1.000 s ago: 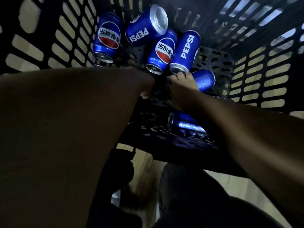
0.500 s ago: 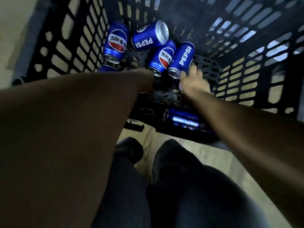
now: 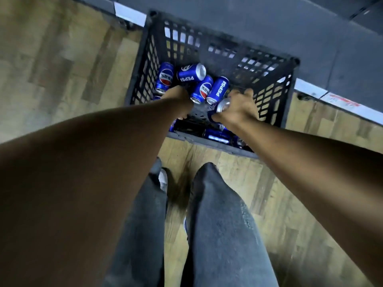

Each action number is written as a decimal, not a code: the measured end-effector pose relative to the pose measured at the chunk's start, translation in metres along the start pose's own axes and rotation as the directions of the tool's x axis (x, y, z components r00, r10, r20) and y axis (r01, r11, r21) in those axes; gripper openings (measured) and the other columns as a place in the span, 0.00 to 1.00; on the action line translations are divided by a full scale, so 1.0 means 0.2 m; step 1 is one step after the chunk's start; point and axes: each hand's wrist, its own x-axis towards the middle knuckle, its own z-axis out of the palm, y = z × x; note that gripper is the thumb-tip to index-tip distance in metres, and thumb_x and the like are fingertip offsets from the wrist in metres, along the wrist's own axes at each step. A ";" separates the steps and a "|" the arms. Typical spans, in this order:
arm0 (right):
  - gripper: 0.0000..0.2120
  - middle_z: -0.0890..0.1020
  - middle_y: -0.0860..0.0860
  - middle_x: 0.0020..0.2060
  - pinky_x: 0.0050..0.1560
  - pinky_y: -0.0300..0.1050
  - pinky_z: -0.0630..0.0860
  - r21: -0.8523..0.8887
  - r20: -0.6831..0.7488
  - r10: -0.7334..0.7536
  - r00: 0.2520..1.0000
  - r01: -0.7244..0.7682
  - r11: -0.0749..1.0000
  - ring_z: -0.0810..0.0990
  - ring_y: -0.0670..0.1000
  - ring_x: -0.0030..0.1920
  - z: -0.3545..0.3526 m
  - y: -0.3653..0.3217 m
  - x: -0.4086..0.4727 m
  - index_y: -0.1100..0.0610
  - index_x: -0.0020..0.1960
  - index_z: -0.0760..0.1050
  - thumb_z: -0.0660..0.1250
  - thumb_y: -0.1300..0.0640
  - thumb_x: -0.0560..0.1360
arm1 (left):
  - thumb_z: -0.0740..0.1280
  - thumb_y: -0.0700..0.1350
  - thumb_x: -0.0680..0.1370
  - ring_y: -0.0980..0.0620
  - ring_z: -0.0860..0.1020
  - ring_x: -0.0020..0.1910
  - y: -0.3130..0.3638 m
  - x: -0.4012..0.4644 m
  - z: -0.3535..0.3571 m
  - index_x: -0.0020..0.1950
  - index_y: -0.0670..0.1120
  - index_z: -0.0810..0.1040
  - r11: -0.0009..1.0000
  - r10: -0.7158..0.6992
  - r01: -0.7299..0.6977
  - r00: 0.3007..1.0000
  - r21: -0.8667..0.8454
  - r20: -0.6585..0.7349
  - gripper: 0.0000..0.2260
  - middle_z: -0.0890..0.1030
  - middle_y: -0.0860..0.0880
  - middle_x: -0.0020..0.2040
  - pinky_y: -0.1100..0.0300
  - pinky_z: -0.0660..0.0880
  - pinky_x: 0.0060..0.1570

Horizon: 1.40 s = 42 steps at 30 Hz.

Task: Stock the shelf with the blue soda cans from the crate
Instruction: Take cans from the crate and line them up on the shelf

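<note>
Right hand (image 3: 238, 109) now lifted above black crate (image 3: 290, 90) floor, fingers wrapped round Pepsi can (image 3: 217, 107). Left hand (image 3: 180, 102) inside crate, grip indeterminate. Four cans (image 3: 202, 89) remain at crate's far-left corner. Shelf transfer next.

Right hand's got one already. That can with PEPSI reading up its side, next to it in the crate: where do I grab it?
Grip the PEPSI can round its blue mid-body, from above. It lies tilted, silver end down, against the neighbouring can on its left; its right side is free for the fingers.
</note>
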 end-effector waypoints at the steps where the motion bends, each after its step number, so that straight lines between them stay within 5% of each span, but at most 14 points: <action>1: 0.32 0.65 0.58 0.62 0.53 0.47 0.76 0.023 -0.009 0.000 1.000 0.000 1.000 0.74 0.57 0.55 -0.08 -0.03 -0.06 0.60 0.65 0.69 0.75 0.49 0.66 | 0.57 0.35 0.80 0.41 0.76 0.61 0.04 -0.09 -0.04 0.63 0.32 0.73 0.998 -0.009 0.010 1.000 -0.067 0.007 0.14 0.77 0.35 0.60 0.62 0.76 0.45; 3: 0.29 0.66 0.57 0.63 0.47 0.42 0.73 0.095 -0.027 0.032 0.999 -0.029 0.995 0.74 0.55 0.51 -0.26 -0.09 -0.17 0.58 0.63 0.70 0.74 0.48 0.67 | 0.54 0.37 0.82 0.43 0.80 0.54 0.12 -0.29 -0.11 0.66 0.35 0.70 0.985 -0.027 0.019 0.998 -0.169 -0.048 0.14 0.78 0.36 0.59 0.69 0.72 0.22; 5: 0.29 0.67 0.56 0.66 0.43 0.40 0.71 0.211 -0.032 0.099 0.995 -0.090 0.973 0.73 0.52 0.48 -0.43 -0.14 -0.26 0.58 0.63 0.71 0.73 0.47 0.68 | 0.52 0.40 0.83 0.48 0.79 0.41 0.20 -0.49 -0.18 0.68 0.38 0.68 0.965 -0.068 0.066 0.998 -0.253 0.001 0.15 0.77 0.37 0.60 0.66 0.70 0.17; 8: 0.27 0.75 0.54 0.62 0.36 0.39 0.70 0.396 -0.040 0.216 0.976 -0.183 0.900 0.76 0.52 0.44 -0.69 -0.21 -0.38 0.58 0.60 0.75 0.73 0.45 0.66 | 0.52 0.44 0.83 0.54 0.75 0.33 0.29 -0.73 -0.27 0.51 0.42 0.75 0.900 -0.132 0.138 0.990 -0.413 0.044 0.12 0.82 0.43 0.50 0.60 0.71 0.35; 11: 0.27 0.81 0.56 0.52 0.45 0.45 0.77 0.547 -0.053 0.298 0.953 -0.222 0.808 0.80 0.55 0.49 -0.94 -0.28 -0.53 0.59 0.56 0.77 0.74 0.44 0.63 | 0.52 0.39 0.82 0.53 0.74 0.33 0.44 -0.96 -0.38 0.39 0.44 0.71 0.815 -0.135 0.124 0.991 -0.567 0.023 0.14 0.79 0.48 0.28 0.60 0.70 0.41; 14: 0.31 0.82 0.56 0.50 0.51 0.54 0.80 0.686 -0.039 0.342 0.939 -0.224 0.692 0.82 0.58 0.49 -1.18 -0.32 -0.68 0.58 0.55 0.77 0.75 0.42 0.57 | 0.54 0.39 0.80 0.52 0.74 0.34 0.59 -1.17 -0.49 0.39 0.44 0.71 0.758 -0.064 0.042 0.998 -0.651 -0.009 0.12 0.76 0.47 0.36 0.56 0.70 0.47; 18: 0.26 0.82 0.56 0.48 0.45 0.56 0.82 0.854 0.003 0.311 0.950 -0.164 0.493 0.83 0.58 0.44 -1.49 -0.36 -0.84 0.57 0.49 0.75 0.77 0.46 0.57 | 0.56 0.45 0.81 0.49 0.75 0.39 0.77 -1.44 -0.58 0.47 0.43 0.72 0.710 -0.065 -0.015 0.994 -0.704 -0.087 0.09 0.77 0.46 0.44 0.56 0.70 0.39; 23: 0.18 0.78 0.54 0.40 0.42 0.53 0.80 0.976 -0.002 0.230 0.973 -0.048 0.214 0.79 0.54 0.39 -1.88 -0.37 -1.04 0.55 0.38 0.64 0.75 0.54 0.68 | 0.55 0.53 0.82 0.40 0.73 0.63 1.05 -1.76 -0.65 0.71 0.41 0.65 0.631 -0.023 -0.090 0.991 -0.770 -0.135 0.22 0.73 0.39 0.64 0.48 0.69 0.58; 29: 0.25 0.82 0.56 0.50 0.29 0.47 0.79 0.999 0.032 0.065 0.997 -0.035 0.040 0.81 0.52 0.37 -2.23 -0.34 -1.24 0.58 0.60 0.72 0.74 0.53 0.67 | 0.58 0.58 0.80 0.42 0.69 0.67 1.34 -2.04 -0.82 0.72 0.46 0.65 0.423 0.132 -0.341 0.940 -0.840 -0.316 0.25 0.70 0.42 0.69 0.45 0.64 0.65; 33: 0.04 0.80 0.52 0.38 0.41 0.49 0.80 0.998 0.039 -0.055 0.998 -0.041 -0.039 0.79 0.50 0.38 -2.38 -0.28 -1.35 0.54 0.45 0.75 0.68 0.53 0.74 | 0.61 0.56 0.78 0.43 0.75 0.60 1.50 -2.22 -0.89 0.57 0.44 0.75 0.201 0.328 -0.411 0.884 -0.889 -0.334 0.18 0.78 0.43 0.58 0.46 0.66 0.64; 35: 0.05 0.79 0.51 0.36 0.47 0.51 0.79 0.996 0.014 -0.121 0.993 -0.025 -0.090 0.78 0.50 0.38 -2.45 -0.25 -1.42 0.54 0.42 0.74 0.66 0.55 0.75 | 0.63 0.51 0.78 0.44 0.78 0.51 1.55 -2.29 -0.90 0.47 0.43 0.75 0.076 0.399 -0.431 0.839 -0.899 -0.369 0.11 0.79 0.44 0.48 0.48 0.71 0.61; 38: 0.05 0.78 0.53 0.39 0.41 0.51 0.81 0.991 0.007 -0.160 0.987 -0.027 -0.128 0.79 0.51 0.39 -2.53 -0.24 -1.49 0.55 0.43 0.74 0.67 0.55 0.75 | 0.62 0.45 0.79 0.46 0.79 0.40 1.63 -2.38 -0.90 0.41 0.42 0.75 -0.042 0.472 -0.459 0.774 -0.888 -0.422 0.09 0.80 0.45 0.39 0.52 0.75 0.53; 42: 0.11 0.78 0.55 0.43 0.31 0.50 0.82 0.973 -0.007 -0.180 0.984 -0.034 -0.227 0.80 0.54 0.42 -2.59 -0.25 -1.54 0.58 0.51 0.75 0.69 0.53 0.73 | 0.63 0.44 0.78 0.47 0.80 0.37 1.71 -2.50 -0.93 0.39 0.41 0.76 -0.123 0.530 -0.480 0.708 -0.868 -0.467 0.10 0.81 0.44 0.36 0.52 0.76 0.52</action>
